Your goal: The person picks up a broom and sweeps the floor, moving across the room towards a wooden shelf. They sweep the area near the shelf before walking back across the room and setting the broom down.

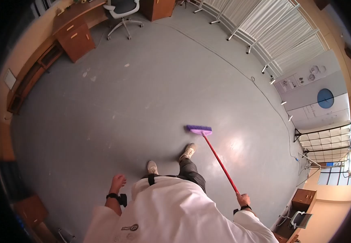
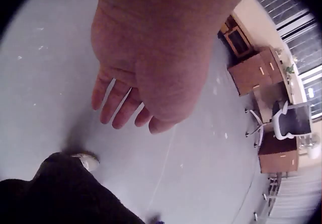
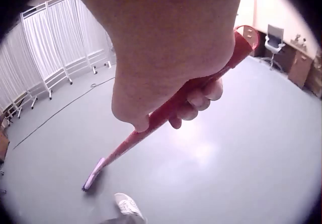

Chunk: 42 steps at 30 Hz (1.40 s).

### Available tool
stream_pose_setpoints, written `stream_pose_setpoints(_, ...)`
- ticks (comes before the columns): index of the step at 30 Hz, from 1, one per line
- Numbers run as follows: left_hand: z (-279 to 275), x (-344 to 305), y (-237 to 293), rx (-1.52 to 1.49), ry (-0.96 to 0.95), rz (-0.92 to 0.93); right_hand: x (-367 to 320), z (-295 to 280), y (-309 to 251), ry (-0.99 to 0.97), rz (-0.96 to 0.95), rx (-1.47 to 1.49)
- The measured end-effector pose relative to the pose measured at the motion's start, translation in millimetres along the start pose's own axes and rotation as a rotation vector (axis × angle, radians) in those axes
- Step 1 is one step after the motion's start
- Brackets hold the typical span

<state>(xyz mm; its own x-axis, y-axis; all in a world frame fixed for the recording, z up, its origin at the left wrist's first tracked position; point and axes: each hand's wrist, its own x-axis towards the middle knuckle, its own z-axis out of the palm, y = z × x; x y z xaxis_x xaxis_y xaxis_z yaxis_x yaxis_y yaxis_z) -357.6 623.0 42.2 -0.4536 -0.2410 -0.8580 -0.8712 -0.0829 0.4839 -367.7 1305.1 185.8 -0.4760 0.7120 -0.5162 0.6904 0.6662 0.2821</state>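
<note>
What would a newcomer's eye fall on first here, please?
Probably the red handle, gripped by the right hand and slanting to a purple broom head on the grey floor, ahead of the shoes. Next, perhaps, the white curtained screens at the far right.

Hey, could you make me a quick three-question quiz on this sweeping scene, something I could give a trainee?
1. Multiple choice: what does the right hand grip?
A) A swivel chair
B) A red broom handle
C) A loose cable
2. True or false: the left hand holds nothing.
3. Fill in the blank: the broom's bristles are ____ in colour.

Key: 1. B; 2. True; 3. Purple
</note>
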Motion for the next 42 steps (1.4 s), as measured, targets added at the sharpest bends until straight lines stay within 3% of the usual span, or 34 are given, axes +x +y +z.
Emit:
stream_pose_setpoints(3,3,-5,-4,-0.064,0.067,0.006,73,26,-58,-0.097,-0.131,0.137)
stream_pose_setpoints(4,6,-4,-4,-0.070,0.099,-0.018,101,44,-86,0.051,-0.218,0.182)
stream_pose_setpoints(8,21,-14,3,-0.127,0.121,-0.045,190,57,-258,0.009,-0.521,0.327)
stream_pose_setpoints(10,36,-22,11,-0.090,0.088,-0.069,159,-23,-347,-0.281,-0.500,0.450)
stream_pose_setpoints(13,70,-45,49,-0.014,0.134,-0.060,161,-82,-447,-0.396,-0.692,0.216)
stream_pose_setpoints(14,83,-56,62,0.028,0.176,-0.050,169,-93,-464,-0.408,-0.706,0.231)
stream_pose_setpoints(16,95,-60,77,0.008,0.206,-0.003,177,-108,-502,-0.250,-0.796,0.136)
stream_pose_setpoints(19,112,-73,93,-0.047,0.260,0.081,190,-126,-517,-0.166,-0.863,-0.040)
stream_pose_setpoints(21,123,-77,92,-0.077,0.253,0.193,202,-123,-494,-0.169,-0.815,-0.025)
stream_pose_setpoints(25,139,-73,76,-0.032,0.219,0.153,275,-47,-412,-0.076,-0.902,-0.150)
stream_pose_setpoints(27,145,-71,62,0.025,0.170,0.059,246,-64,-341,-0.098,-0.766,-0.071)
stream_pose_setpoints(30,152,-65,42,-0.013,0.137,-0.026,262,-13,-228,-0.044,-0.769,-0.123)
stream_pose_setpoints(32,151,-53,24,-0.020,0.105,-0.049,229,-15,-155,-0.033,-0.731,-0.024)
stream_pose_setpoints(35,160,-32,6,0.000,0.039,-0.082,221,15,-48,-0.074,-0.574,-0.014)
stream_pose_setpoints(37,162,-11,5,0.037,-0.008,-0.092,222,29,9,-0.342,-0.220,0.024)
stream_pose_setpoints(40,171,7,-1,-0.008,-0.073,-0.074,172,-9,51,-0.228,-0.152,0.010)
stream_pose_setpoints(42,184,8,24,-0.052,0.014,0.055,134,-51,34,0.042,-0.168,-0.031)
